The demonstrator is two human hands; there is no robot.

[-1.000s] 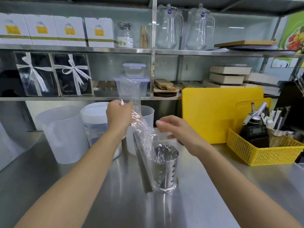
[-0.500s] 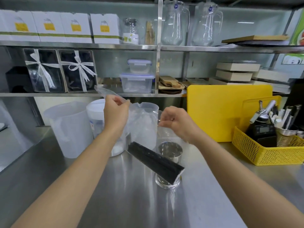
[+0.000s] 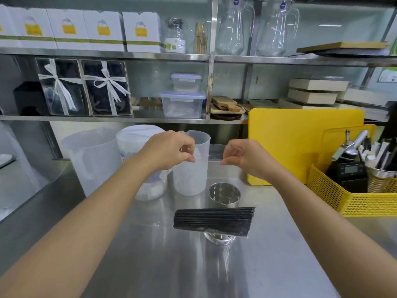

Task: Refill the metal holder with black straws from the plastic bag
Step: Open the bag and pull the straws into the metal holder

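Both my hands pinch the top edge of a clear plastic bag point(image 3: 211, 168) and hold it up over the counter. My left hand point(image 3: 169, 150) grips the bag's left corner, my right hand point(image 3: 247, 157) its right corner. A bundle of black straws point(image 3: 213, 220) lies level in the bottom of the bag. It hangs in front of the shiny metal holder point(image 3: 223, 192), which stands upright on the steel counter. The straws hide the holder's middle; its open rim and its base show.
Translucent plastic jugs point(image 3: 191, 166) and a white tub point(image 3: 139, 138) stand behind the bag on the left. A yellow cutting board point(image 3: 300, 138) leans at the back right, beside a yellow basket point(image 3: 348, 201) of tools. Shelves with boxes and pitchers run above.
The bag was upright over the holder, then tilted. Now both hands hold its top edge and the straw bundle hangs level in front of the holder.
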